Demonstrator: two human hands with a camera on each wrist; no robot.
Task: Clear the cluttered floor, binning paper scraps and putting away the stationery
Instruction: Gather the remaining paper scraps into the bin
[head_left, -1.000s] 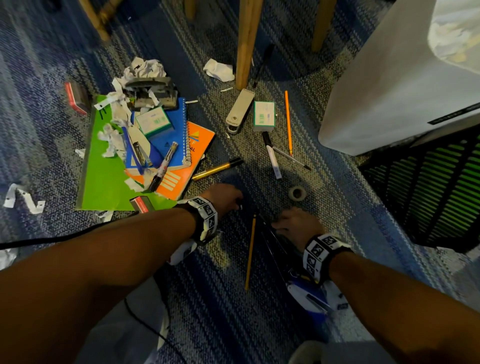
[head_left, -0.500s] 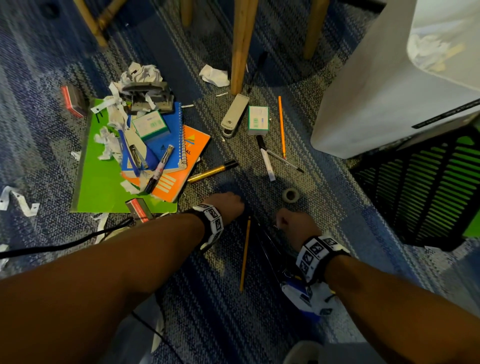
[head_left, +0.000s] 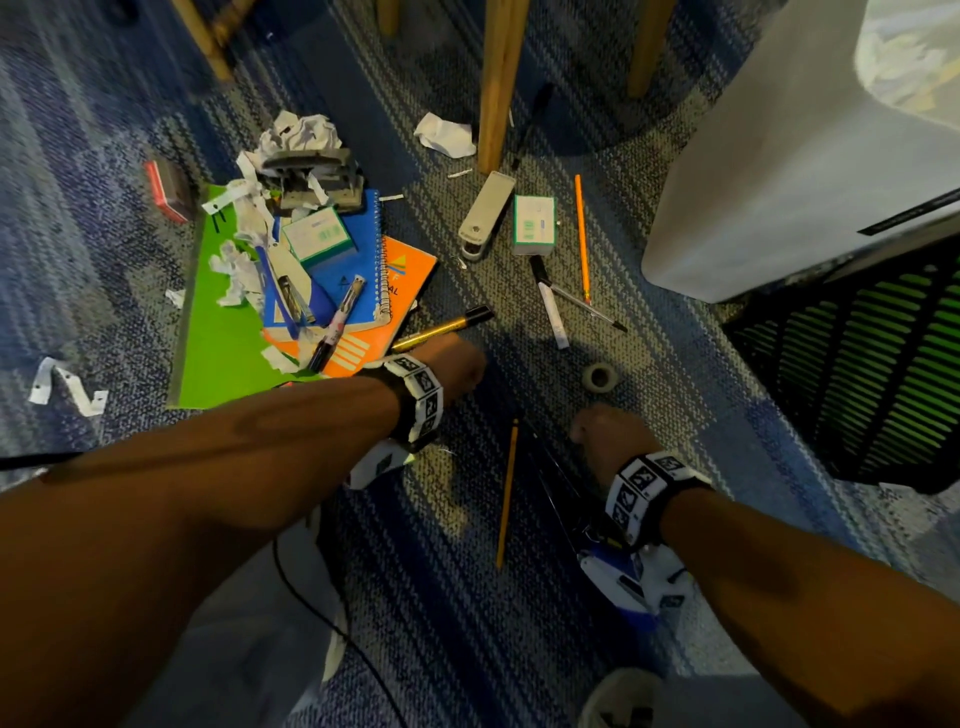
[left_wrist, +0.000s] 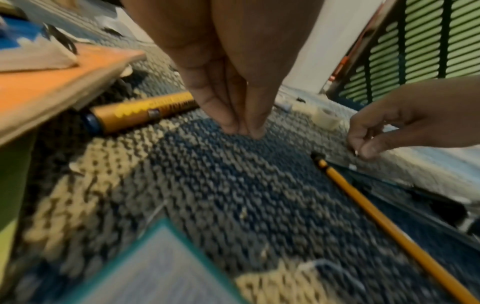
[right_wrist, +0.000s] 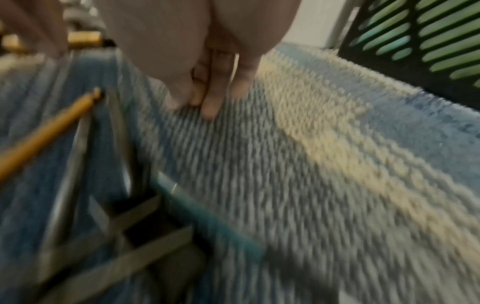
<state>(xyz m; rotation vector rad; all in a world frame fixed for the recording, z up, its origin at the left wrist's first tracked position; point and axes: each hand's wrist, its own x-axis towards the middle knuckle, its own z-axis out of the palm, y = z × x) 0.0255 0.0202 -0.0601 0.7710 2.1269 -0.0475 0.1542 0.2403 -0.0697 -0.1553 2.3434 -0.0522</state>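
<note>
Carpet (head_left: 452, 597), nubby blue-grey weave: left hand (head_left: 457, 366) presses bunched fingertips (left_wrist: 241, 128) into it beside a yellow marker (left_wrist: 145, 111). Right hand (head_left: 605, 431) pinches something tiny, unidentifiable, near a slim pencil (head_left: 508, 488); its wrist view is blurred.

The room is dim, the carpet (head_left: 675, 395) murky, with soft shadows under both arms. The white bin (head_left: 779, 156) catches the most light. Head view bends at its edges; the right wrist view is heavily motion-blurred, the left softer.
</note>
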